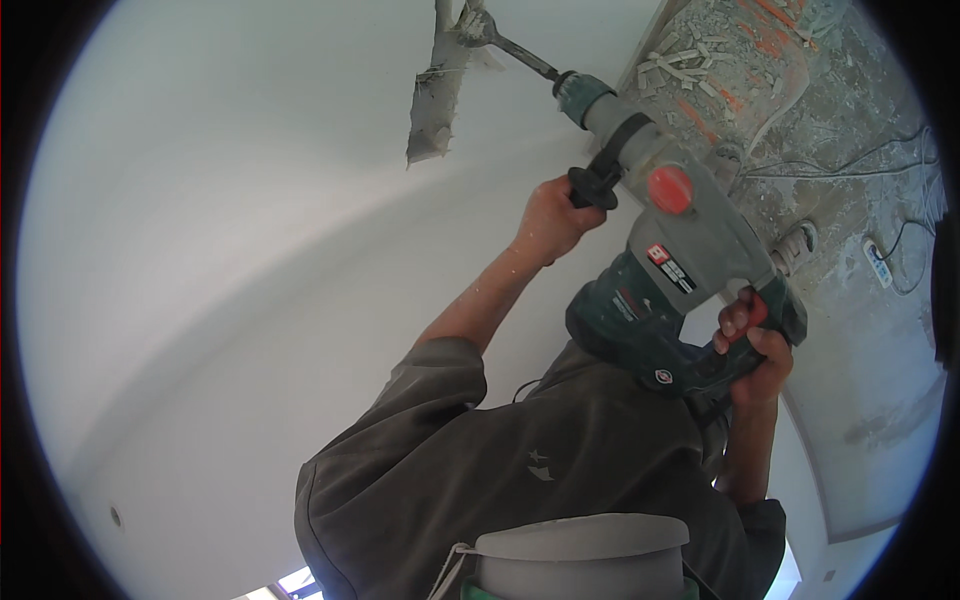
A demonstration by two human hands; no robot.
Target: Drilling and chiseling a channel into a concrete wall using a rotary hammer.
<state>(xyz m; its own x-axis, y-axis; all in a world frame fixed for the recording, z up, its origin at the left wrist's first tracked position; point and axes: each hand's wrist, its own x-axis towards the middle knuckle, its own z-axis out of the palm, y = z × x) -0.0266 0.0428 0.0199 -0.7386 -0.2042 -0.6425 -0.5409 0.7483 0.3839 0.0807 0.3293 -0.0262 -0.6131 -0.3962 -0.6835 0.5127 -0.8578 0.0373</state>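
Note:
My left hand (558, 220) is closed round the black side handle (592, 188) of a large grey and dark green rotary hammer (680, 235). My right hand (762, 355) grips its rear handle, with fingers at the red trigger (748, 316). A long chisel bit (525, 55) runs from the chuck (584, 98) up to the broken edge of a rough grey channel (428, 115) cut in the white wall (230, 150); the bit has a wide, dusty end at the channel's top. A grey respirator-like item (580, 565) shows at the bottom edge, only partly visible.
Broken chunks (685, 65) and orange bits lie on the dusty floor (850, 100) at the upper right. Shoes (795, 245) stand below the tool. Cables (820, 170) and a white power strip (876, 262) lie at the right. A small round hole (115, 516) is at the lower left.

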